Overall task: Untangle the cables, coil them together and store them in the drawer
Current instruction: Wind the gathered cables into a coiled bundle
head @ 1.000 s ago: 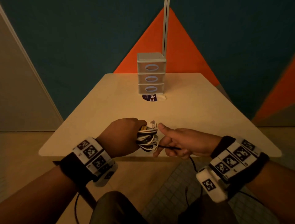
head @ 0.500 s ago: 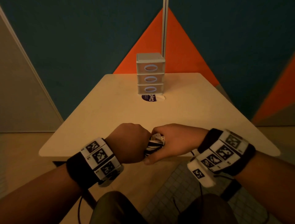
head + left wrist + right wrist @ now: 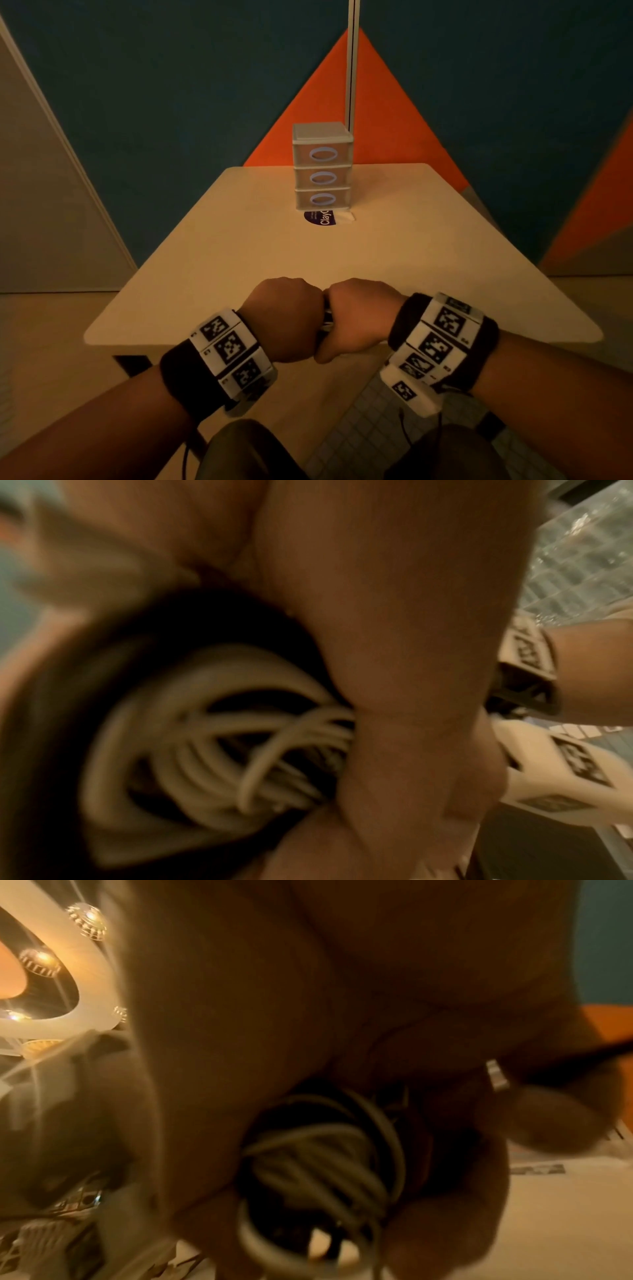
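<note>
Head view: left hand [image 3: 286,317] and right hand [image 3: 358,318], knuckles touching, both grip the cable coil [image 3: 327,320] above the counter [image 3: 342,253] near edge; the drawer unit [image 3: 322,166] stands far back. Left wrist view: white loops, blurred. Right wrist view: fingers [image 3: 565,1121] curl round the coil.

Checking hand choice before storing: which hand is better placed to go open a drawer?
Probably the right hand. The left hand is wrapped round the cable coil and can carry it alone; the drawer unit stands centred, all three drawers shut.
</note>
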`<action>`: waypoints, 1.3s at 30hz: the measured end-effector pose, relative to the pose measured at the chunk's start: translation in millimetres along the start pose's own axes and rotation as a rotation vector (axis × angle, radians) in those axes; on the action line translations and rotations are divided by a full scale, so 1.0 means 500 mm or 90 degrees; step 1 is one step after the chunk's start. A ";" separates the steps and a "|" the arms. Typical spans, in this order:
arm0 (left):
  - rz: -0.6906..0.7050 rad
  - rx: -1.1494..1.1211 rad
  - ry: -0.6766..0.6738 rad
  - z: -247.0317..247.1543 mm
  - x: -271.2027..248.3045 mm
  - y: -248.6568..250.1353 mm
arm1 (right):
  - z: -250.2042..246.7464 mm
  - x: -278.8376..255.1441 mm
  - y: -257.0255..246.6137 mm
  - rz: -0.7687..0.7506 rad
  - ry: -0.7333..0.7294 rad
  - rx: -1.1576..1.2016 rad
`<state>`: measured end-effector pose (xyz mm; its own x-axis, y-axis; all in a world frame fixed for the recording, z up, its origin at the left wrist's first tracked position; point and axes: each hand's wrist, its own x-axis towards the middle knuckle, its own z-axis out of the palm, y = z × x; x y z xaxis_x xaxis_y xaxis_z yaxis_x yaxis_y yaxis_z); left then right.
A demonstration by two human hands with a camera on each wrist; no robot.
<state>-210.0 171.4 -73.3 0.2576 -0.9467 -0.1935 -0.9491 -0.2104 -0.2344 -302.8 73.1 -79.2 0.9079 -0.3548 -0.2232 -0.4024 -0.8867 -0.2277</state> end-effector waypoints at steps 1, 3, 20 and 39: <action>-0.007 -0.014 -0.001 0.000 0.000 -0.001 | 0.003 0.000 0.001 0.006 0.007 0.002; -0.014 -0.041 0.040 0.005 0.002 -0.008 | 0.005 0.001 0.002 0.014 0.013 0.018; 0.260 -0.873 0.146 0.048 -0.016 -0.111 | -0.047 -0.040 0.044 -0.127 -0.010 0.610; 0.293 -1.103 0.355 -0.025 -0.043 -0.060 | -0.051 -0.047 0.004 -0.173 -0.148 0.648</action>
<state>-189.2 194.8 -50.0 0.2198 -0.8786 0.4239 -0.1176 0.4075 0.9056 -322.0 72.3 -50.2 0.9803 -0.0233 -0.1962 -0.1963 -0.2261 -0.9541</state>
